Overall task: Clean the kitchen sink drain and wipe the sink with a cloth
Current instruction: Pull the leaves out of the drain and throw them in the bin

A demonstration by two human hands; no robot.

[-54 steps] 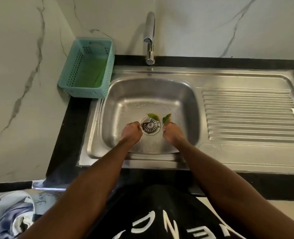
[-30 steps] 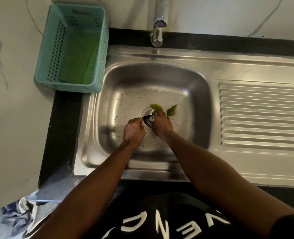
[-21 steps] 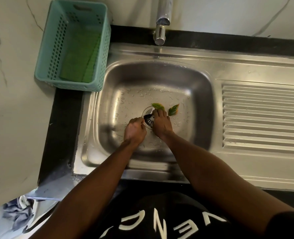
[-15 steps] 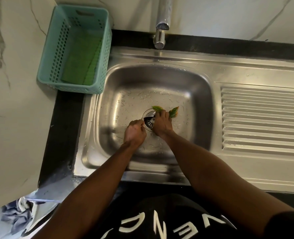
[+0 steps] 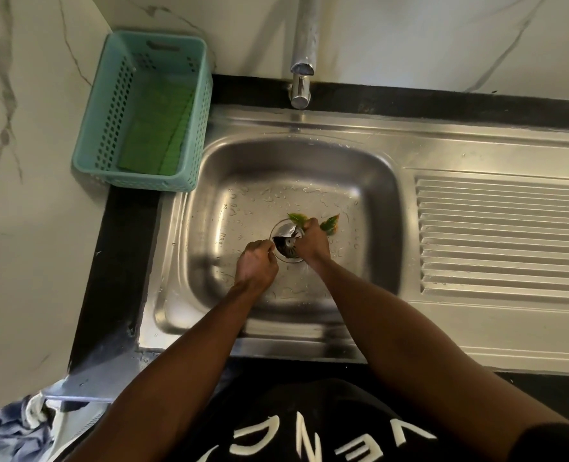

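The steel sink basin [image 5: 369, 181] is wet with drops. Its round drain strainer [image 5: 286, 245] sits in the middle and looks tilted, with a dark gap on its left side. My right hand [image 5: 313, 243] covers the strainer's right half, fingers curled on its far edge. My left hand [image 5: 256, 265] is a loose fist, knuckles up, its fingertips at the drain's left rim; nothing shows in it. Two green leaves lie just beyond the drain: one leaf [image 5: 295, 217] at my right fingertips, the other leaf [image 5: 330, 223] to their right. A green cloth [image 5: 156, 138] lies in the basket.
A teal plastic basket [image 5: 109, 105] stands on the black counter left of the sink. The tap [image 5: 301, 61] hangs over the back rim. A ribbed drainboard [image 5: 503, 235] fills the right side. Crumpled fabric [image 5: 16, 428] lies low at the left.
My right hand moved from beside the drain onto the strainer, which now looks tipped up. My left hand stayed at the left rim. The view came closer over the sink.
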